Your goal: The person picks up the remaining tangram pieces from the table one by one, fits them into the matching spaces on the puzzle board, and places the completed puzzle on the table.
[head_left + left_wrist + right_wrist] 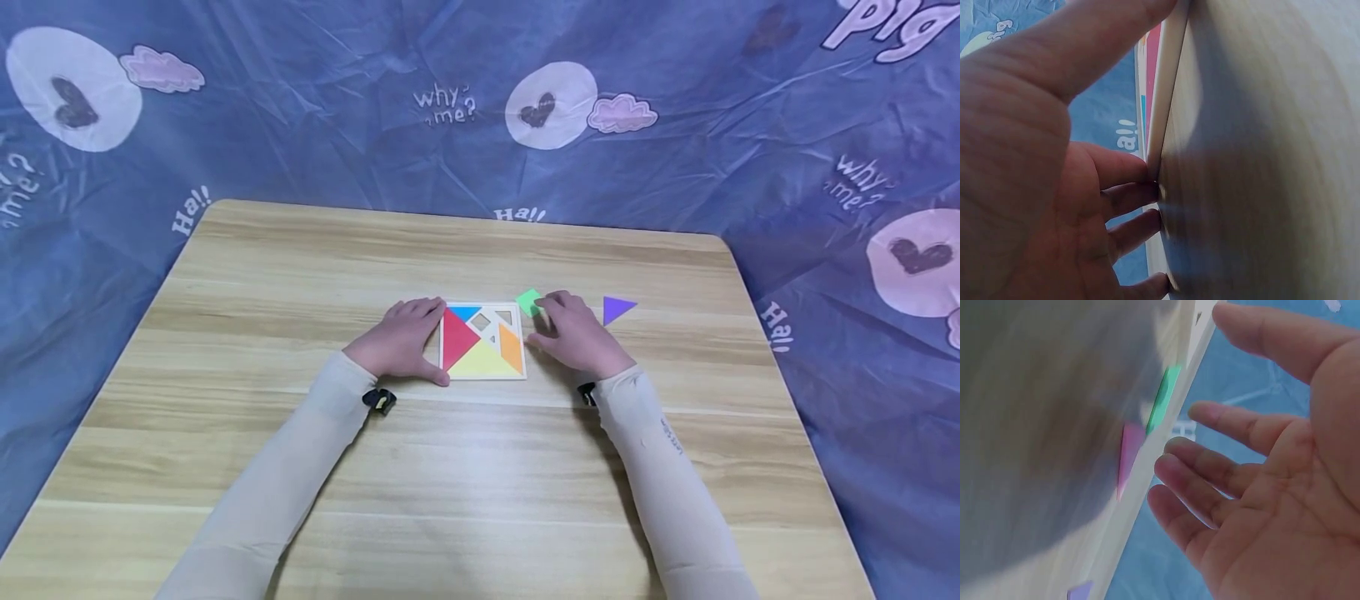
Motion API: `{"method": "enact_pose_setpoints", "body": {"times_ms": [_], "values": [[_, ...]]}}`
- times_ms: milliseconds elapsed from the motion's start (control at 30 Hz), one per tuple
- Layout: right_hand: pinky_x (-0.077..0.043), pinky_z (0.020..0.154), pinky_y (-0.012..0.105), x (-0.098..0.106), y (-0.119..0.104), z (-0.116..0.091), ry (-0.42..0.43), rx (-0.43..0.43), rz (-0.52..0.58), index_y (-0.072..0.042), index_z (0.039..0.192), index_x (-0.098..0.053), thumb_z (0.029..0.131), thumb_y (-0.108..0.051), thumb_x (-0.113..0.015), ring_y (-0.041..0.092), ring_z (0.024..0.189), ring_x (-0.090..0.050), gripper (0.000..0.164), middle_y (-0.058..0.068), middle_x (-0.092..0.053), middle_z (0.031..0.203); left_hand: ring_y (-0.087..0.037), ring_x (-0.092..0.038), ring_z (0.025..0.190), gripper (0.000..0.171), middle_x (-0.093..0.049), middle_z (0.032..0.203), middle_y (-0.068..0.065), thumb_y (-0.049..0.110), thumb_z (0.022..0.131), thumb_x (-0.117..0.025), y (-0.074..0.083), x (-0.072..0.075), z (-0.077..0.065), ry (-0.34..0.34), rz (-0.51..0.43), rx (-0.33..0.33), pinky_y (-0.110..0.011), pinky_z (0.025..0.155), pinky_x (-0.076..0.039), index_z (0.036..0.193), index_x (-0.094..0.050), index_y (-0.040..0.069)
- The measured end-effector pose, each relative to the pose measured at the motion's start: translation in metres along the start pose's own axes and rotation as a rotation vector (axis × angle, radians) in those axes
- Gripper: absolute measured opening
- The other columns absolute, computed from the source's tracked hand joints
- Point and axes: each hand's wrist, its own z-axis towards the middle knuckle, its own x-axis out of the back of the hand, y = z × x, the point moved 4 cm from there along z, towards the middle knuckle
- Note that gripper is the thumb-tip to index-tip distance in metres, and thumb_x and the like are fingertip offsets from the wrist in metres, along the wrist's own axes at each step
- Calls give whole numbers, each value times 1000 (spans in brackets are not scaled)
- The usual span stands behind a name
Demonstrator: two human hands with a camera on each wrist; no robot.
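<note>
A tangram board (482,377) lies on the table, holding a red triangle (457,337), a blue triangle (463,312), a yellow triangle (483,362) and an orange parallelogram (512,348). My left hand (405,337) grips the board's left side, thumb at the near corner and index finger at the far one. Off the board's far right corner lies a green square (528,302). Above it hovers my right hand (576,337), fingers loosely bent and holding nothing. A pink piece (1129,456) beside the square shows in the right wrist view; in the head view the right hand hides it.
A purple triangle (618,309) lies on the wooden table (420,483), right of the right hand. Several unfilled recesses show in the board's upper right. A blue printed cloth (337,100) hangs behind the table and at its sides.
</note>
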Motion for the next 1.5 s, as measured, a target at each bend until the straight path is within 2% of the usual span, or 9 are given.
{"method": "enact_pose_setpoints", "body": {"times_ms": [267,500,600,733,867,1000,1267,1400,1500], "values": [[-34,117,61,1,7,0,-36,47,-17,0,152,-48,98,-30,-72,45,139,-41,66,27,-43,153,-34,-16,157,129,-18,172,-13,70,75,-80,0,0,0,1,-11,-3,-54,128,-11,165,-15,4],[-26,122,61,-4,7,0,-93,8,-52,0,150,-50,98,-34,-70,46,149,-30,65,27,-34,161,-33,-16,157,129,-17,172,-12,71,76,-79,0,-3,0,3,-8,3,-53,128,-11,165,-14,4],[-35,116,59,-2,7,0,-51,26,-57,1,143,-57,98,-31,-71,45,138,-43,58,27,-46,150,-33,-15,157,129,-17,172,-13,71,76,-79,0,-3,-1,4,-11,5,-54,128,-10,166,-14,4],[-48,93,49,4,5,-1,12,33,-55,0,127,-66,97,-28,-73,35,106,-55,42,19,-59,115,-33,-15,158,129,-16,172,-12,71,76,-79,1,-4,-2,-1,-15,10,-53,128,-10,166,-13,5],[-47,78,41,6,5,-3,15,-33,-58,-4,107,-67,98,-29,-71,28,90,-53,27,12,-57,98,-32,-15,158,129,-16,172,-12,72,76,-78,1,-5,-2,4,-16,8,-53,128,-10,166,-13,5],[-45,74,39,9,10,-6,0,-101,-55,-5,99,-64,100,-31,-68,26,86,-53,26,11,-56,93,-32,-15,158,129,-16,172,-12,72,76,-78,2,-5,-2,5,-14,6,-53,128,-9,166,-13,5],[-52,82,49,15,25,-8,-7,-193,-112,2,117,-68,100,-35,-65,32,95,-57,40,18,-60,107,-32,-15,158,128,-17,172,-11,71,76,-79,3,-4,-2,5,-17,8,-53,128,-10,166,-14,5],[-49,102,57,12,20,-4,-8,-105,-89,3,130,-64,100,-33,-67,40,117,-58,47,24,-60,128,-32,-15,158,128,-16,173,-11,70,77,-79,3,-3,-2,-1,-22,12,-53,128,-9,166,-13,6],[-40,114,58,7,11,-1,-31,-7,-66,2,139,-60,99,-32,-69,44,134,-49,53,26,-52,144,-33,-15,158,129,-16,172,-12,69,76,-79,3,-2,-2,3,-22,9,-54,128,-10,166,-13,5]]}}
